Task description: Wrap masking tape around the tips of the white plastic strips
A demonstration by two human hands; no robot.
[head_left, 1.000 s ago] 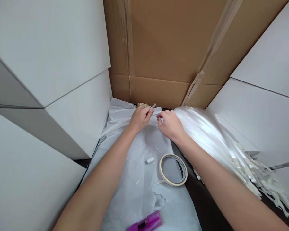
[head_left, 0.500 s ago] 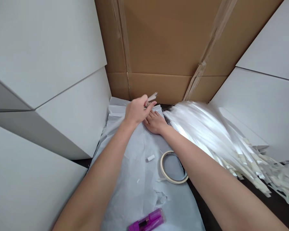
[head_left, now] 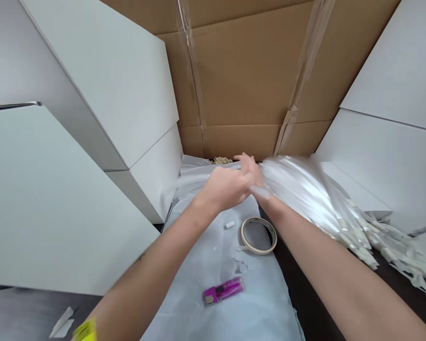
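A: In the head view, what is held by the left grip (head_left: pixel 228 188)?
B: The fingers are curled closed, with a pale strip (head_left: pixel 261 192) held at the fingertips. The strip is short, whitish and motion-blurred; it is seen across the right wrist.
A: And the right grip (head_left: pixel 251 169)?
B: Its fingers are partly extended but overlapped by the left grip; whether anything is held cannot be told.
A: What is located beside it?
B: A glossy white fibre bundle (head_left: pixel 298 184), fanned out, with cream-wrapped ends at the right.
A: How is the surface covered?
B: By a wrinkled pale sheet (head_left: pixel 184 303), on which a tape roll (head_left: pixel 259 252), a small white cylinder (head_left: pixel 229 225) and a purple lighter (head_left: pixel 223 290) are laid.
A: The room?
B: Taped cardboard (head_left: pixel 248 76) is flanked by white panels (head_left: pixel 390 142).
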